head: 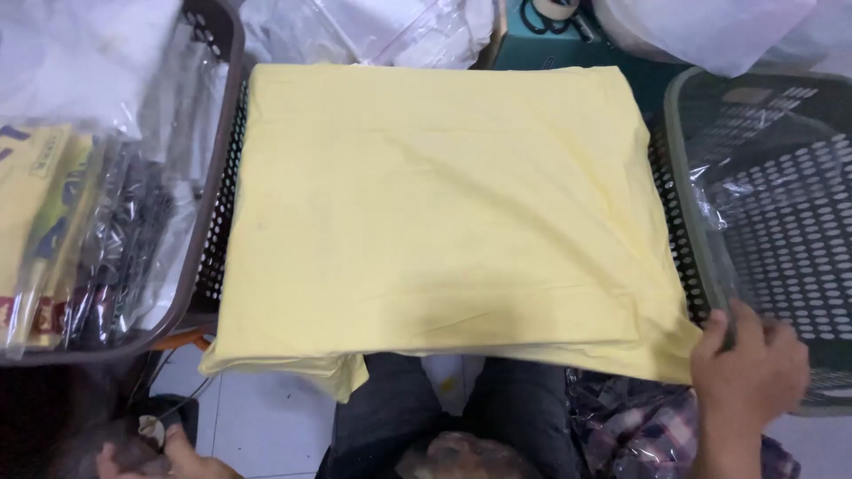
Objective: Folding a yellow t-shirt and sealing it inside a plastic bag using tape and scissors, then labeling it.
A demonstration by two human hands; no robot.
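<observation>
Folding is underway: right hand (748, 357) pinches the yellow cloth's (444, 213) near right corner; left hand (164, 454) rests low, grip unclear; smoothing seems due.

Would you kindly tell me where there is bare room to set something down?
The yellow cloth is bare on top. White floor tiles show below its left corner. The left basket is crowded with packets; the right hand rests on the grey basket.

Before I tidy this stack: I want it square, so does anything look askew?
Mostly neat. The folded yellow cloth lies flat on the perforated basket, but a lower layer's corner droops past the near left edge. The right hand rests at the near right corner, against the grey basket; the left hand is off the cloth.
</observation>
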